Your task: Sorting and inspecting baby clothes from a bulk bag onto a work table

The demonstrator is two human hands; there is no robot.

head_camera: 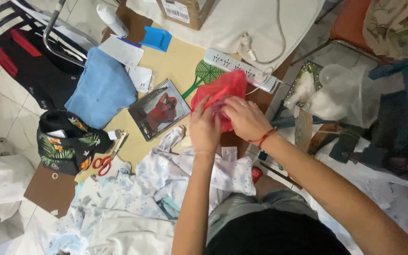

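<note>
Red plastic bag (223, 92), just above the frame's centre beside a white power strip (239, 68), looks thin, light, limp and slippery; its gathered mouth seems the best place to grip. Left hand (205, 127) and right hand (244, 118) both pinch it, fingers curled closed on the film.

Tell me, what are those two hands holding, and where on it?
Both the left hand and the right hand grip a red plastic bag at its lower, near edge, the fingers bunched in the thin plastic.
</note>
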